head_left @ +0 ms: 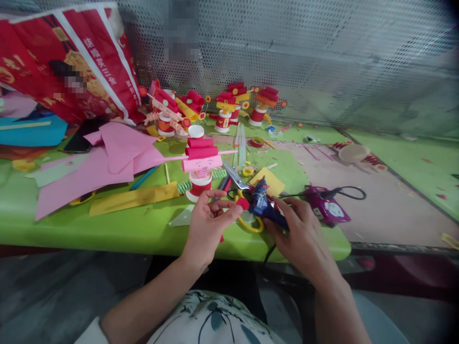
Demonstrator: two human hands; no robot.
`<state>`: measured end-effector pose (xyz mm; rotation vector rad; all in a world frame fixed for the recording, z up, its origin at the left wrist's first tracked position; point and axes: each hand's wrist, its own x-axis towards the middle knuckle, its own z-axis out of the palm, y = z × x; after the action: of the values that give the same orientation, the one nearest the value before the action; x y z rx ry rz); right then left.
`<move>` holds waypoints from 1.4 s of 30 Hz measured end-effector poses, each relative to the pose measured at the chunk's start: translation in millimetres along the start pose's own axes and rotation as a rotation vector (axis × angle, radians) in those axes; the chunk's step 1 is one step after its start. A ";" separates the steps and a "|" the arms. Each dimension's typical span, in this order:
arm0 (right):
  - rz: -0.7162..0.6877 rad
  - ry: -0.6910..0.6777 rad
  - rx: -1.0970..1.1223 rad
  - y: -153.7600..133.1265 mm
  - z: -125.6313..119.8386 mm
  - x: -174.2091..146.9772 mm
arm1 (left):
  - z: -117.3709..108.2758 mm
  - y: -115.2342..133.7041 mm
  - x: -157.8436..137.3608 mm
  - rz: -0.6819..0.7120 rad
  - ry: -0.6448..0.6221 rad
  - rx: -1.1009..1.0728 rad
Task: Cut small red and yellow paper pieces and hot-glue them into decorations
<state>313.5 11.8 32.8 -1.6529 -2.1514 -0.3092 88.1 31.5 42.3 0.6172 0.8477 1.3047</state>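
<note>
In the head view, the left hand [204,229] pinched a small red disc [243,204] between thumb and fingertip above the bench [143,235]. The blue glue gun [261,204] lay at 3 o'clock from the disc, just beside it; whether they touched, I couldn't tell. Its long axis ran from 5 to 11 o'clock, nozzle away from the person. The right hand [304,234] was nearer the gun, fingers curled around its rear.

We are seeing hazy light: the glossy light-green surface [143,236] is carrying a dull sheen, shadow is darkening the grey floor [71,286], pixelation is masking parts of the large red printed bag [107,67], and the upper-right corner is showing black.
</note>
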 end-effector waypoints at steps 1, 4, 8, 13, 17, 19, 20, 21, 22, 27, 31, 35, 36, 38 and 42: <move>-0.003 0.019 -0.029 -2.3 -5.2 0.1 | 0.6 0.4 0.1 -0.004 0.001 -0.016; 0.012 0.119 0.005 -18.9 -21.7 0.2 | 4.4 3.7 -1.2 -0.071 -0.002 -0.112; 0.011 0.191 0.396 -57.9 -33.3 0.5 | 14.4 14.9 -7.9 -0.274 -0.007 -0.332; -0.037 0.214 0.517 -95.6 -28.5 1.2 | 24.9 30.2 -15.6 -0.467 0.048 -0.430; -0.165 0.309 0.385 -105.4 -24.4 2.9 | 25.6 33.2 -14.7 -0.503 0.083 -0.450; -0.179 0.329 0.320 -106.6 -23.4 4.1 | 25.6 33.0 -13.5 -0.502 0.112 -0.469; -0.164 0.329 0.295 -106.6 -22.8 4.5 | 25.9 33.0 -13.1 -0.505 0.123 -0.475; -0.139 0.327 0.271 -106.3 -22.2 4.8 | 26.3 32.9 -12.9 -0.510 0.127 -0.481; -0.110 0.322 0.251 -105.8 -21.4 5.0 | 26.9 32.9 -13.0 -0.509 0.128 -0.490; -0.024 0.314 0.210 -102.6 -17.5 4.8 | 29.4 30.4 -14.4 -0.446 0.122 -0.546; -0.077 0.313 0.210 -104.4 -17.2 6.1 | 30.3 26.8 -15.8 -0.434 0.096 -0.570; -0.054 0.309 0.311 -106.3 -17.8 6.8 | 31.2 26.8 -17.5 -0.426 0.073 -0.536; -0.019 0.297 0.367 -105.8 -18.4 6.7 | 31.0 27.3 -17.8 -0.418 0.071 -0.516; 0.085 0.249 0.532 -103.0 -20.3 6.4 | 29.6 28.0 -17.9 -0.366 0.068 -0.459; 0.345 0.163 1.014 -93.5 -23.1 7.3 | 23.1 24.8 -16.5 -0.094 0.063 -0.261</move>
<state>226.5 -16.9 63.3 -1.2539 -1.4300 0.6295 92.1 21.3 78.3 0.3279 0.7327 1.3277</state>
